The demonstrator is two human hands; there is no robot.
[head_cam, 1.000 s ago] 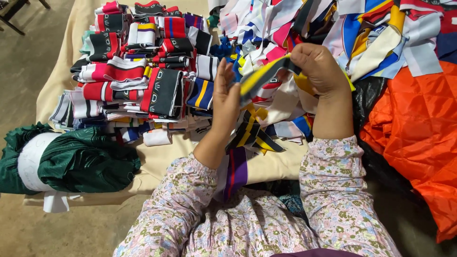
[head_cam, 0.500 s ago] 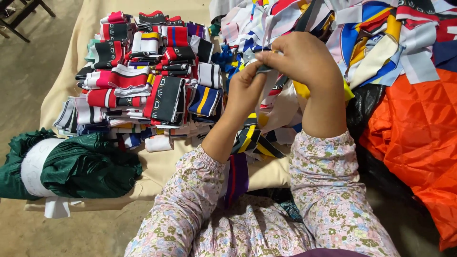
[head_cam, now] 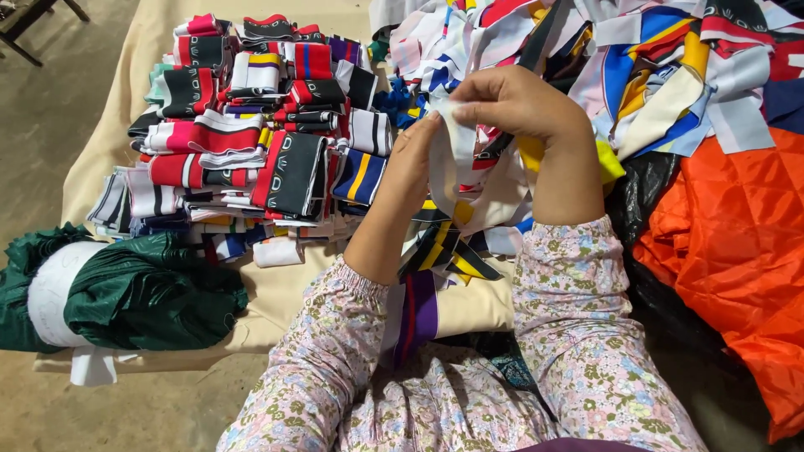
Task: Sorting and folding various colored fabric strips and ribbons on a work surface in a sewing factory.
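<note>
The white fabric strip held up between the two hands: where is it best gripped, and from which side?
Probably at its top end, pinched from above. The white fabric strip hangs limp and flat, so only a thumb-and-fingers pinch across its flat faces would hold it. The right hand already pinches the upper end while the left hand rests against its lower part. The lower end trails into the pile of mixed coloured fabric offcuts.

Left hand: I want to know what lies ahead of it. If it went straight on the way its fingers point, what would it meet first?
The left hand points up and away. Beyond the white fabric strip it pinches, it would probably meet the loose heap of coloured strips first, though depth is unclear.
</note>
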